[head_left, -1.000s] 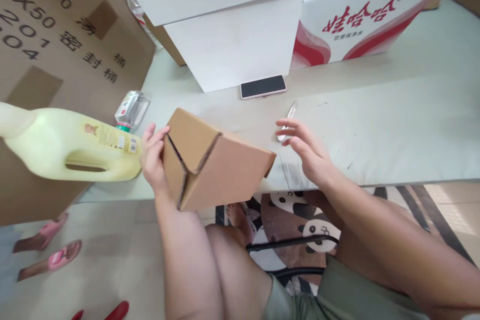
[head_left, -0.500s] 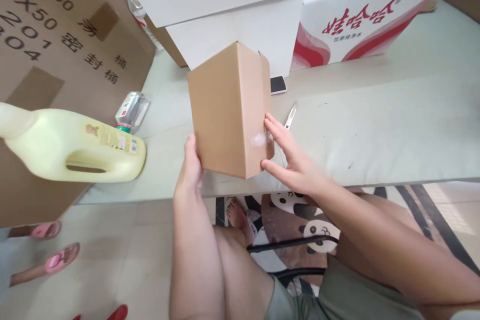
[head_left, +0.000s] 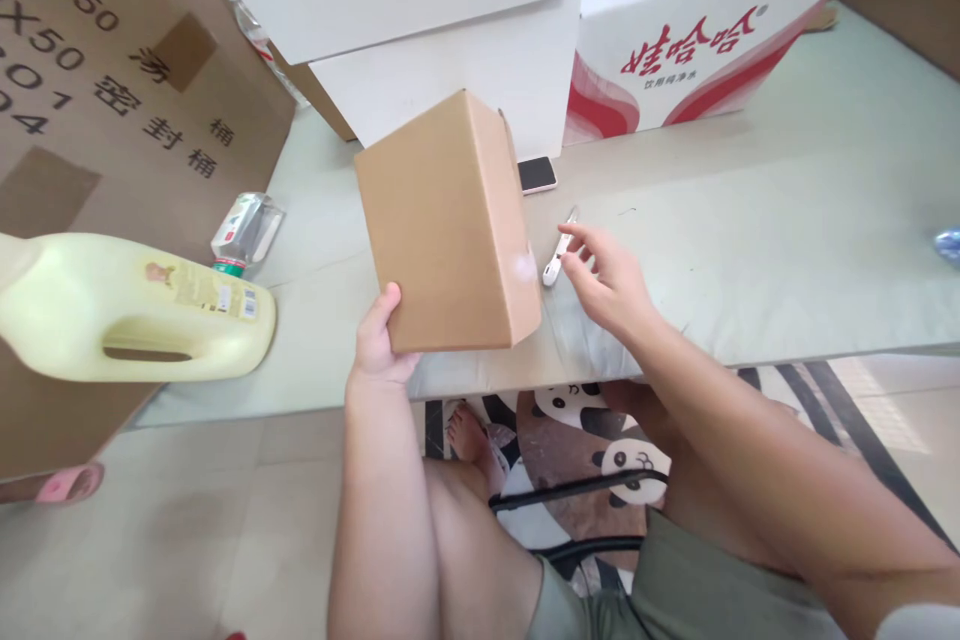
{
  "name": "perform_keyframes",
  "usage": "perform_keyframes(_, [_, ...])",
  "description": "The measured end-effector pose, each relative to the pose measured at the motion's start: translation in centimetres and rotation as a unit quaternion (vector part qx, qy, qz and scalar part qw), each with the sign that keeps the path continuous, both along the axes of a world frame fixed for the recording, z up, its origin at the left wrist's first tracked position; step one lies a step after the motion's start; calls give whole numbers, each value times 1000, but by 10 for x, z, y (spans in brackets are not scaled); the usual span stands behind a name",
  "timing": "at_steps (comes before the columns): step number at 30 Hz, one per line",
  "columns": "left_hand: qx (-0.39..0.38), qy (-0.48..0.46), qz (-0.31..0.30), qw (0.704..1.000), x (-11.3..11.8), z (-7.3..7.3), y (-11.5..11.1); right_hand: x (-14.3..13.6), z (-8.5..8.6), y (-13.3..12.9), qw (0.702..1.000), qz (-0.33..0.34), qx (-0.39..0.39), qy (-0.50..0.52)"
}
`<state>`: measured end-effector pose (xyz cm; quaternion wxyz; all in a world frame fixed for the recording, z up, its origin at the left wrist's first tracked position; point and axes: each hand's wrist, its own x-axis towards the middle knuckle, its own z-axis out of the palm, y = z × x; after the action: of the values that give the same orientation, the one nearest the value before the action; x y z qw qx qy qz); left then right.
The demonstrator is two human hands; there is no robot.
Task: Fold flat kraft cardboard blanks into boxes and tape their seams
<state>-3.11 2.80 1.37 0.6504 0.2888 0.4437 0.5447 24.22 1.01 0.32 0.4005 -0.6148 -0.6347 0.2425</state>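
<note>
A small brown cardboard box (head_left: 431,230) is held tilted above the pale covered surface. My left hand (head_left: 381,335) grips its lower left corner, thumb on the front face and the other fingers mostly hidden beneath. A whitish patch, perhaps tape, shows on the box's right side. Right of the box lies a white utility knife (head_left: 553,267). Over it hovers my right hand (head_left: 611,280), fingers loosely bent and thumb apart; the fingertips overlap the knife in view, and whether they touch it I cannot tell. A phone (head_left: 538,175) lies behind the box.
White cartons (head_left: 450,70) and a red-and-white water carton (head_left: 675,60) stand at the back. On the left are a big brown carton (head_left: 247,80), a pale yellow jug (head_left: 142,290) and a clear bottle (head_left: 247,230). A person's pink-shod foot (head_left: 71,483) shows at lower left.
My right hand has left the box's right side and moved to the utility knife. The box has turned slightly in my left hand, showing more of its front face.
</note>
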Motion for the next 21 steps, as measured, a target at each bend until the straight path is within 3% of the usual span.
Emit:
perform_keyframes(3, [4,-28,-10,1000,1,2,3,8,-8,11,973,-22,-138,-182])
perform_keyframes(5, [-1,-38,-12,999,1,4,4,9,-10,14,953,-4,-175,-247])
perform_keyframes(11, [-16,-30,-8,999,4,9,4,10,-4,14,931,-20,-227,-285])
perform_keyframes(14, [-13,-15,-6,1000,4,12,3,14,-1,14,952,-32,-232,-196])
perform_keyframes(17, [-16,-6,-11,1000,4,13,3,14,0,11,979,-7,-202,10])
perform_keyframes(21, [-16,-8,-17,1000,2,11,4,8,4,3,947,56,-130,288])
